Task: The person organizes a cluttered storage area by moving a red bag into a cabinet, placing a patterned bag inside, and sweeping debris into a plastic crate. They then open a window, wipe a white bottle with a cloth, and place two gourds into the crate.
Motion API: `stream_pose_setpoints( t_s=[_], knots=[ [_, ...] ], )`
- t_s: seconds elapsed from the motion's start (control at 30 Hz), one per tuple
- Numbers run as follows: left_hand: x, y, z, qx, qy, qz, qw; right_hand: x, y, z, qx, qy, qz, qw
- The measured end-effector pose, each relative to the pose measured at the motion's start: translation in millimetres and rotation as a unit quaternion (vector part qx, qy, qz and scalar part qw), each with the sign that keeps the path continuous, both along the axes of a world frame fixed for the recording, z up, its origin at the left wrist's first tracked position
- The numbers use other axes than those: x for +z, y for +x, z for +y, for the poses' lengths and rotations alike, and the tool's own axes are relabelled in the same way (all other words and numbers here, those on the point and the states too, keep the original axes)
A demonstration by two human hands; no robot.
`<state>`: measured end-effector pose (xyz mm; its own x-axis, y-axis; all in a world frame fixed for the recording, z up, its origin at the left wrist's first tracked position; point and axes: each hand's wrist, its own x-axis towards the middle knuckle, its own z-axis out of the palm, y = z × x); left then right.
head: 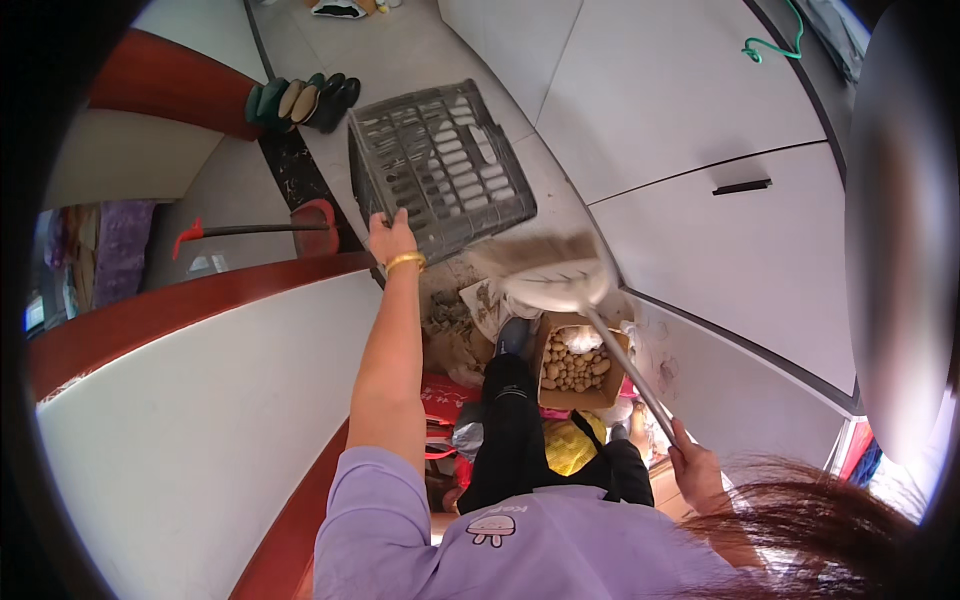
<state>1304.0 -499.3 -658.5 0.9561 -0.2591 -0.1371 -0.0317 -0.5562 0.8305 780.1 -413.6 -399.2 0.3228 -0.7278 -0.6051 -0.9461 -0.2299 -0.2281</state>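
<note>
My left hand (393,238), with a gold bangle at its wrist, grips the near left edge of a dark grey slatted plastic crate (450,161), which is tilted. In my right hand (696,469) is the metal handle of a broom (555,285). The broom's pale head and blurred brown bristles lie just beyond the crate's near right corner. Crumpled brown debris and paper (454,322) lie on the floor between the crate and my foot. A cardboard box (546,360) of potatoes (576,364) stands beside my leg.
White cabinet doors (697,112) line the right. A red dustpan (315,227) with a long handle lies at the left, near shoes (304,101) by a doorway. A low white wall with red trim (225,300) is on my left. Bags, one yellow mesh (570,446), crowd my feet.
</note>
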Motion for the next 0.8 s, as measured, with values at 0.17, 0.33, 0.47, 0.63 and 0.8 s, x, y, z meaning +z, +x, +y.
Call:
stream_pose_setpoints(
  t_s=[0.17,0.33,0.47,0.63,0.8],
  knots=[
    [8.4,40.9,-41.3,0.124,0.003,0.101,0.987,-35.8,-25.2,8.9,-0.112,0.028,-0.023,0.993],
    [0.2,88.3,-54.7,0.193,-0.008,0.208,0.959,-54.4,65.1,-18.4,-0.209,0.062,-0.26,0.941],
    [-2.8,108.2,-38.0,0.242,0.008,0.212,0.947,-88.0,139.3,-71.8,-0.101,0.074,-0.26,0.957],
    [17.9,92.4,-33.6,0.378,-0.1,0.248,0.886,-191.2,84.9,-65.5,-0.1,0.11,-0.125,0.981],
    [24.5,110.4,-14.0,0.424,-0.155,0.242,0.859,-179.2,19.7,-54.3,-0.073,0.1,-0.034,0.992]
  ],
)
